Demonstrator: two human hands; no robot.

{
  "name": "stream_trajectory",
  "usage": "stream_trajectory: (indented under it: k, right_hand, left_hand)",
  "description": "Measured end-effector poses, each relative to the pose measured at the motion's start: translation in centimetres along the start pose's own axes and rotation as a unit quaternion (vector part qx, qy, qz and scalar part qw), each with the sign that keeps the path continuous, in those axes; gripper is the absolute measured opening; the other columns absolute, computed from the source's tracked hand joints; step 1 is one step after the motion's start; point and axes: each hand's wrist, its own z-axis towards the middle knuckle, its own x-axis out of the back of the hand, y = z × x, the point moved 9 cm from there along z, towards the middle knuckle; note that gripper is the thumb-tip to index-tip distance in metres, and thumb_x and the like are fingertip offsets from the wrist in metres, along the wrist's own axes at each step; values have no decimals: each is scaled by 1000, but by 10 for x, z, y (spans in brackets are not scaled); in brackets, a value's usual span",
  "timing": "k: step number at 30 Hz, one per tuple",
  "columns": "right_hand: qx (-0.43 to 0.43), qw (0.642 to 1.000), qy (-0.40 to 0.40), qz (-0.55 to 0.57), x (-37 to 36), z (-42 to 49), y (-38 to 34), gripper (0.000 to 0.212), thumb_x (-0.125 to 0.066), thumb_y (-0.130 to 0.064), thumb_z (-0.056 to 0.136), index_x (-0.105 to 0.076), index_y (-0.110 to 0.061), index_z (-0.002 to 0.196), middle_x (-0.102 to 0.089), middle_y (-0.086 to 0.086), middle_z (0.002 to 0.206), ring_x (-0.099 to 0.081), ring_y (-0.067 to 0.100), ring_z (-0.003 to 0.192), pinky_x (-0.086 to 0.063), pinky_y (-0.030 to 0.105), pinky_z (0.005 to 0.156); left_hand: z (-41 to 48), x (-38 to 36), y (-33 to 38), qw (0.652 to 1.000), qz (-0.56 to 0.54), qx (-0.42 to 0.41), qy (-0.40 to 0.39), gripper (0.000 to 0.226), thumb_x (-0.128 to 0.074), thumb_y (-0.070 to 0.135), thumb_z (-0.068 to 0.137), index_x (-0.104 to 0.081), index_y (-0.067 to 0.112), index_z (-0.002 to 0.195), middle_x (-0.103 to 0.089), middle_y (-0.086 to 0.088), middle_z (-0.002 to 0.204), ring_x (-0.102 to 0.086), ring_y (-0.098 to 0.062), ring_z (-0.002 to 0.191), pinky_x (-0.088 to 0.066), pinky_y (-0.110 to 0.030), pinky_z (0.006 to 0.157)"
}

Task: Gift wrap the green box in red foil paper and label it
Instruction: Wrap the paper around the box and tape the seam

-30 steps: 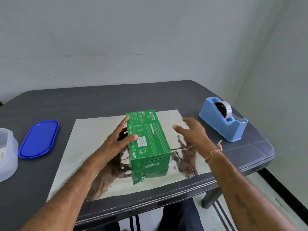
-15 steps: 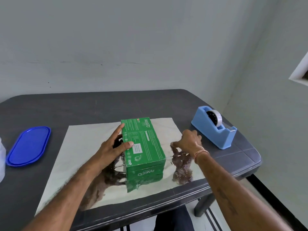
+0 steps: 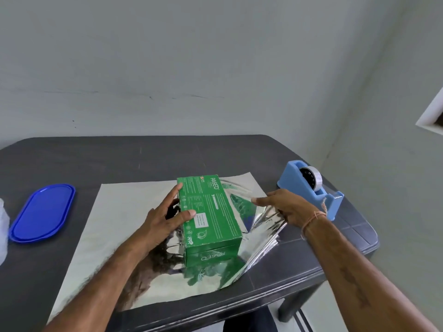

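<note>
The green box (image 3: 211, 216) lies lengthwise on a shiny foil sheet (image 3: 115, 226) whose silver side faces up, spread on the dark table. My left hand (image 3: 165, 219) presses on the box's left side, thumb on its top. My right hand (image 3: 287, 207) grips the sheet's right edge and holds it raised off the table, so the foil slopes up beside the box and mirrors its green side.
A blue tape dispenser (image 3: 309, 188) stands at the right, just behind my right hand. A blue oval lid (image 3: 40, 213) lies at the left, with a clear container (image 3: 3, 226) at the frame's left edge. The table's front edge (image 3: 239, 307) runs close below the sheet.
My right hand came down from above the sheet, pinched its right edge and lifted it toward the box. My left hand stayed on the box.
</note>
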Motion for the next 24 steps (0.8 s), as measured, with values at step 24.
stream_trajectory:
  k: [24]
  right_hand:
    - [231,944,-175,-160,-123,-63,-95,48,-79,-10,86,-58,-13,129,-73,2,85,-66,6,72,-53,23,71]
  left_hand:
    - [59,2,42,993,-25,74,89,85,-74,72,74,-52,20,137,-50,-4,144,-49,-19,125,-39,-35,97]
